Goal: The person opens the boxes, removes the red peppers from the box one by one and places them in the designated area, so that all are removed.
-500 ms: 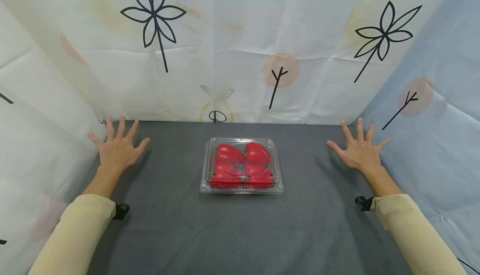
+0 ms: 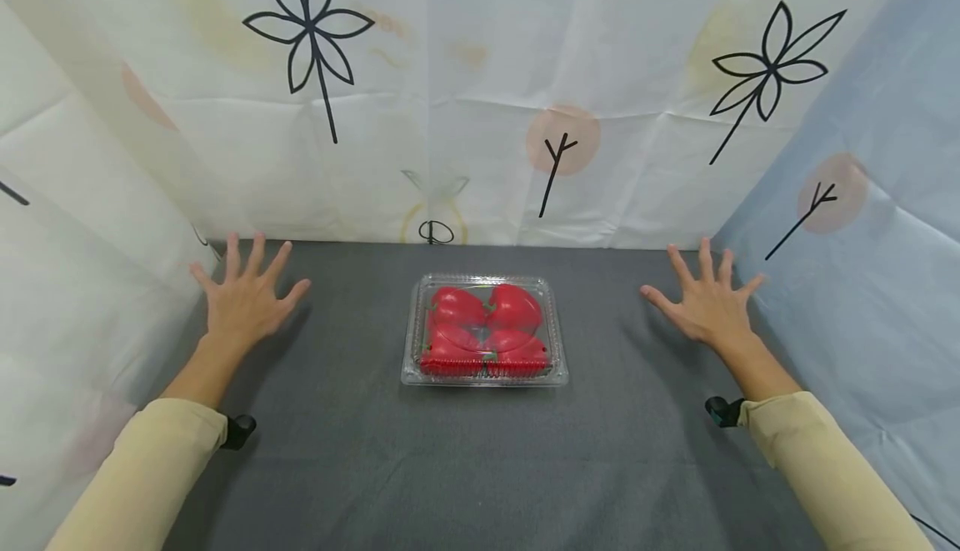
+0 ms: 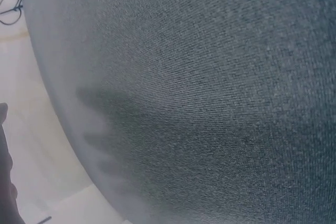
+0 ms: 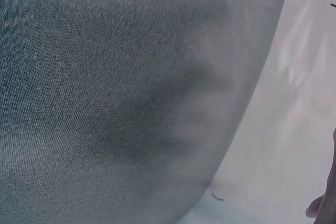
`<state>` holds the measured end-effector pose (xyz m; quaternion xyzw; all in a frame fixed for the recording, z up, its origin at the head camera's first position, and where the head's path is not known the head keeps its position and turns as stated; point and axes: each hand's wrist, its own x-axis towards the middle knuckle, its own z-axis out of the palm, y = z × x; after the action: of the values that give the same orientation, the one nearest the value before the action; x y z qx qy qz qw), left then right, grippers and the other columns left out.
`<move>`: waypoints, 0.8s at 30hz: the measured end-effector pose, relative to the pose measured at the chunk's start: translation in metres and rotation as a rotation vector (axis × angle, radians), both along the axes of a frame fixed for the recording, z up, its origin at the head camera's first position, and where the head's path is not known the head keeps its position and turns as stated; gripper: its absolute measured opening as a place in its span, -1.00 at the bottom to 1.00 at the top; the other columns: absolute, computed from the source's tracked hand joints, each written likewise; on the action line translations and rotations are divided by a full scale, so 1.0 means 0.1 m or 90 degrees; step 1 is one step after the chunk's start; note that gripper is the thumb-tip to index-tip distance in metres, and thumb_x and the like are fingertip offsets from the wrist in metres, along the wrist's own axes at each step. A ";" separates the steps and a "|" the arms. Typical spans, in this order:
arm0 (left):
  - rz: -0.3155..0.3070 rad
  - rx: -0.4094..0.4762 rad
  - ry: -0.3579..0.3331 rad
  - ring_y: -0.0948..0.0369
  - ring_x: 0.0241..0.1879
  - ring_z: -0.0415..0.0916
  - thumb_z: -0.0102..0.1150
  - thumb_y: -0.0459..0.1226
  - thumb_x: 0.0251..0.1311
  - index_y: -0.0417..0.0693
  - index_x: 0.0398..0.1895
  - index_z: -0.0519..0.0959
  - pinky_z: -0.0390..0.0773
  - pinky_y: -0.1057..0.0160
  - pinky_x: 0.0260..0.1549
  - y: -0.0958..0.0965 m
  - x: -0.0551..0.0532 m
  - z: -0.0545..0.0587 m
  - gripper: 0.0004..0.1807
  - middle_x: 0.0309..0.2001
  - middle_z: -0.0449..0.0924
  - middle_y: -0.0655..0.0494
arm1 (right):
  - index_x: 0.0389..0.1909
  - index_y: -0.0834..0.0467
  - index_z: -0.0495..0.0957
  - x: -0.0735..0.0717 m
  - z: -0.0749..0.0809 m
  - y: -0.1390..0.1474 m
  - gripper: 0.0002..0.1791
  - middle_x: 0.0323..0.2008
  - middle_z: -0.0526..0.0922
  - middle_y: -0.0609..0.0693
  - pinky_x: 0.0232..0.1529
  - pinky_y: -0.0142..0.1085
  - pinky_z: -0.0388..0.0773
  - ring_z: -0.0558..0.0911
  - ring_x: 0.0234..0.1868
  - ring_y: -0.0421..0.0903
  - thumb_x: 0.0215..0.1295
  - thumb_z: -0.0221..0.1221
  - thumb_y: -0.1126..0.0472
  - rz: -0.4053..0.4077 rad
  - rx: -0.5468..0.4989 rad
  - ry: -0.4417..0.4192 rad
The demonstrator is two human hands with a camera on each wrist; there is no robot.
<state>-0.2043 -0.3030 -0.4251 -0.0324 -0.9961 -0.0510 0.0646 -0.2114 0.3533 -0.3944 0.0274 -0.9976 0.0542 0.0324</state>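
Note:
In the head view a clear plastic clamshell box [image 2: 410, 343] sits at the middle of the grey table, lid closed. Inside are several red bell peppers [image 2: 514, 308], partly blurred by the ribbed plastic. Well to the left of the box, my left hand [image 2: 243, 301] is held above the cloth with its fingers spread, holding nothing. On the far right, my right hand [image 2: 708, 305] hovers likewise, fingers spread and holding nothing. Each wrist view catches only an edge of its hand, with a hand-shaped shadow on the cloth.
Grey cloth [image 2: 480, 468] covers the table. Pale printed curtains [image 2: 480, 76] rise along the back and both sides, close to the fingertips. A black wrist strap [image 2: 238, 432] shows at the left sleeve, another strap [image 2: 723, 411] at the right. A thin dark cable [image 2: 933, 528] lies at lower right.
Both hands have shifted slightly inward, the left one to the right and the right one to the left. The box of peppers has stayed in place.

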 end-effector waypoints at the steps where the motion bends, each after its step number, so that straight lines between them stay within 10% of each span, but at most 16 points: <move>1: -0.002 0.000 0.003 -0.19 0.51 -0.67 -0.31 0.30 0.42 0.13 0.60 -0.06 -0.61 -0.59 0.08 0.01 0.00 0.01 -0.18 0.59 -0.34 -0.18 | 0.60 -0.12 -0.27 0.01 0.01 -0.02 0.00 0.54 -0.48 0.30 0.02 0.61 -0.62 -0.44 0.45 0.49 0.31 -0.20 -0.53 0.003 0.003 0.000; 24: -0.078 0.032 0.070 -0.12 0.54 -0.56 -0.13 0.27 0.38 0.18 0.58 0.05 -0.45 -0.58 0.17 0.50 0.12 0.11 -0.20 0.58 -0.13 -0.15 | 0.59 -0.09 -0.05 0.21 0.18 -0.69 0.01 0.58 -0.29 0.19 0.21 0.52 -0.51 -0.26 0.53 0.34 0.25 -0.01 -0.50 0.117 0.038 0.048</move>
<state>-0.1920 -0.2531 -0.4146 -0.0945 -0.9855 -0.0784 0.1169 -0.1908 0.2846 -0.3766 0.1218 -0.9901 0.0264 0.0643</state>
